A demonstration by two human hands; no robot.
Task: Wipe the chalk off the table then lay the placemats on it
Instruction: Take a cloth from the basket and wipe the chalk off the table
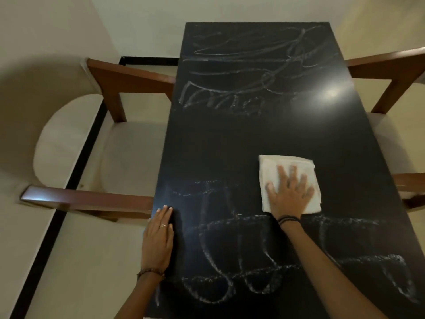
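A long black table (pixel 230 143) runs away from me, scribbled with white chalk marks at the far end (pixel 241 88) and across the near end (pixel 253 249). The band across its middle carries no chalk. A folded white cloth (pixel 271 171) lies flat on the table right of centre. My right hand (pixel 288 192) presses down on the cloth with fingers spread. My left hand (pixel 158 236) rests flat on the table's near left edge, fingers together, holding nothing. No placemats are in view.
A wooden armchair with a cream cushion (pixel 115 157) stands tight against the table's left side. Another chair's wooden arms (pixel 391 65) show at the right edge. Pale floor with a black border strip (pixel 69 185) lies to the left.
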